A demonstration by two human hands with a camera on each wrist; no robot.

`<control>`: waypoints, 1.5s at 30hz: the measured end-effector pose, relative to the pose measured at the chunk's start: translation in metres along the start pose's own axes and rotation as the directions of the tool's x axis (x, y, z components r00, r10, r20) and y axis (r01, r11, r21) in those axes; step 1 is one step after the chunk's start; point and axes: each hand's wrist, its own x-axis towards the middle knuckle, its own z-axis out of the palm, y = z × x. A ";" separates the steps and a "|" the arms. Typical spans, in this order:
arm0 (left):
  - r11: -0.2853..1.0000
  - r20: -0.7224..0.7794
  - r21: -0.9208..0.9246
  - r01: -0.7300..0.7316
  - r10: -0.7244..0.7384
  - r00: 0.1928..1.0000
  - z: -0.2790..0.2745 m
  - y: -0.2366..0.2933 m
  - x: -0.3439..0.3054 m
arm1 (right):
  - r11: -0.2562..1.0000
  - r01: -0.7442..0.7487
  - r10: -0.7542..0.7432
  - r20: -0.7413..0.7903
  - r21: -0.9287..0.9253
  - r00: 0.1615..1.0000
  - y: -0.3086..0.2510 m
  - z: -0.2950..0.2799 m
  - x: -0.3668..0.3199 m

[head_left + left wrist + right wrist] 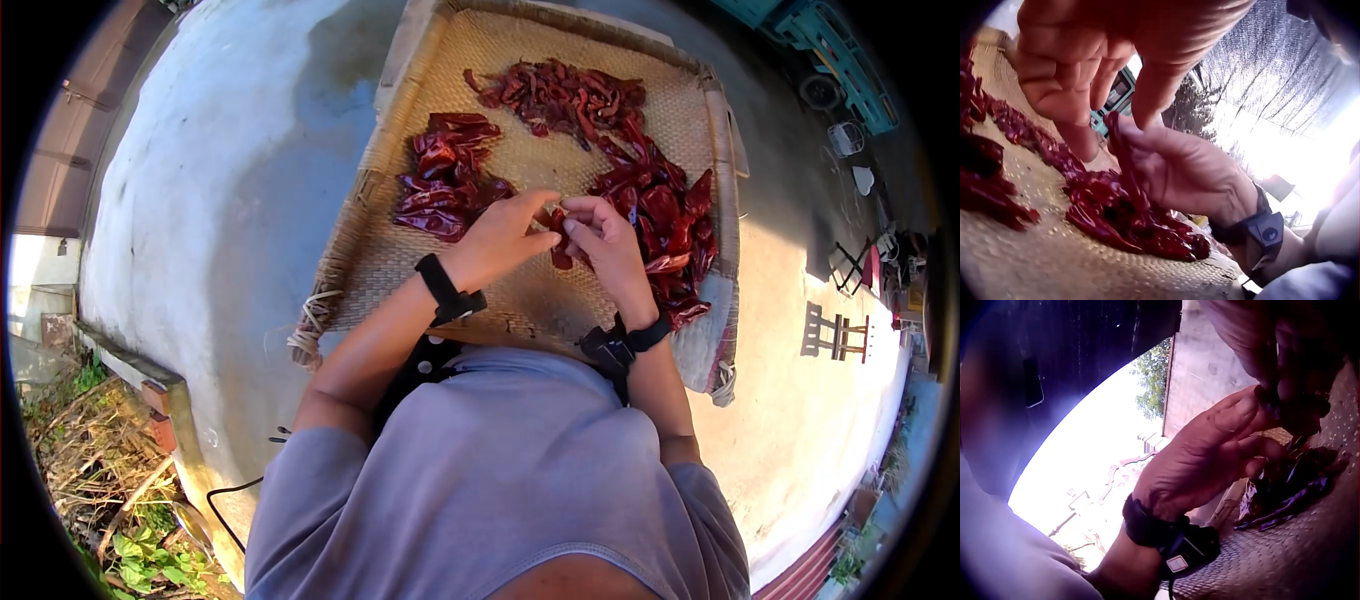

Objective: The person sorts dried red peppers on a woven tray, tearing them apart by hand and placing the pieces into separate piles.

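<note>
A wrinkled dark red dried chili pepper (pixel 1124 150) stands upright between the hands, pinched by the fingers and thumb of my right hand (pixel 612 250). My left hand (pixel 505 235) is at its upper end, thumb and fingers spread apart around the tip in the left wrist view. Glossy red chilies lie in a heap (pixel 660 215) beside the right hand. Another glossy pile (pixel 450 175) lies left of the left hand. Farther back is a pile of smaller, shrivelled red pieces (pixel 570 95). All three piles rest on a woven tray (pixel 520 165).
The tray has a raised rim (pixel 352 215), bound with cord near its front corners. Concrete ground (pixel 210 220) surrounds it. A small stool (pixel 852 338) stands off to the right, and a teal vehicle (pixel 845 60) is at the far right. Plants (pixel 140 555) grow at lower left.
</note>
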 end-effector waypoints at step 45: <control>0.665 -0.553 0.684 0.300 0.203 0.808 -0.060 -0.012 -0.015 | 0.168 0.061 -0.308 0.006 -0.984 0.951 -0.027 -0.076 -0.064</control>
